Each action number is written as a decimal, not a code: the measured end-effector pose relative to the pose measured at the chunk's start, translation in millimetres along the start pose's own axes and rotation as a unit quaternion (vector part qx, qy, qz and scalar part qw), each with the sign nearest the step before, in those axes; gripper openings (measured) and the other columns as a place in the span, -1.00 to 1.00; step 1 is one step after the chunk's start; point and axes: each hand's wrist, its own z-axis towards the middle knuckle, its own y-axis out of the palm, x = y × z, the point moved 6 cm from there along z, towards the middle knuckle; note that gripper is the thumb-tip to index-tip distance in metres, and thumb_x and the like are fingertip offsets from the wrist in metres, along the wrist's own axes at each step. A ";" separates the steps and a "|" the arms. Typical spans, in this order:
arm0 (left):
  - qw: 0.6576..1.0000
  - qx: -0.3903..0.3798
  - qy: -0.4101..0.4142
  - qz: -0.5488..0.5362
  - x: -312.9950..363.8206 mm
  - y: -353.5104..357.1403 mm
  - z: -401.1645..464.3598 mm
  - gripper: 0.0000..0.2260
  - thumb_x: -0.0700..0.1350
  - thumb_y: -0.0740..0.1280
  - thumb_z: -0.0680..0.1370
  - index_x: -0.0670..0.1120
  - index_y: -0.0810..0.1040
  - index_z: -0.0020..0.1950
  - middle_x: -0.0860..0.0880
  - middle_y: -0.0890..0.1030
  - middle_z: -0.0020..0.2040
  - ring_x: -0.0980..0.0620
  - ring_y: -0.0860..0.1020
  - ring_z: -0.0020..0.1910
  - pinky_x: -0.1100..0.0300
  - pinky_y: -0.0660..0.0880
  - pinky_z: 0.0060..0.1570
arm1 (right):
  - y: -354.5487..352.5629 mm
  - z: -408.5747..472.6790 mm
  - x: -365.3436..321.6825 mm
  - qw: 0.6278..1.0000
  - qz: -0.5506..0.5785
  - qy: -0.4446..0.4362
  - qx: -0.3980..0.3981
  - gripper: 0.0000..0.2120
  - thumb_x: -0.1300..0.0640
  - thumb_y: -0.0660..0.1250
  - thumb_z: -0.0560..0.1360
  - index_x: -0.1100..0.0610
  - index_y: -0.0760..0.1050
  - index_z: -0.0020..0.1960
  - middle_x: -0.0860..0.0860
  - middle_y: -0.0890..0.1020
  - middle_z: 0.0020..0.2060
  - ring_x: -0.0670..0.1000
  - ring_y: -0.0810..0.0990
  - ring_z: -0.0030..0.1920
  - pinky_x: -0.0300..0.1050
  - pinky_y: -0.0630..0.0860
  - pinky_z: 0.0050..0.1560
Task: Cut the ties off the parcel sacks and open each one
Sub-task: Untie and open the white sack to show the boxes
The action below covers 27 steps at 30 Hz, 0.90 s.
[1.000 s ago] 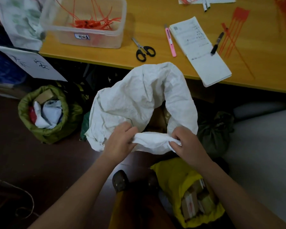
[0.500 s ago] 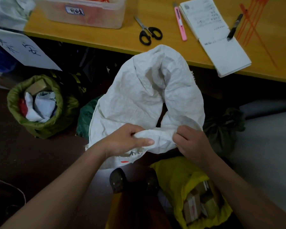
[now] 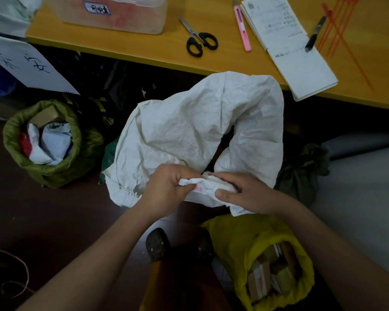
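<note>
Both grips — left hand [image 3: 166,187], right hand [image 3: 245,194] — clutch bunched folds of the crumpled white sack [image 3: 189,131].

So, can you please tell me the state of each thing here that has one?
white sack: open, near rim gripped by both hands
left hand: grips rim
right hand: grips rim
green sack: open, filled
yellow sack: open, boxes inside
scissors: shut, on table
pink cutter: on table
pen: on notebook
</note>
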 end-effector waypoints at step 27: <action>0.987 -0.006 0.051 0.152 -17.0 0.0 15.0 -0.79 -0.20 0.50 0.39 -0.14 0.50 -0.34 -0.06 0.57 -0.24 -0.06 0.55 0.02 0.06 0.41 0.11 | -26.1 -1.5 3.9 0.993 0.076 -0.013 0.086 -0.57 -0.25 0.46 0.34 -0.19 0.55 0.17 -0.26 0.61 0.01 -0.26 0.55 0.11 -0.37 0.45 0.10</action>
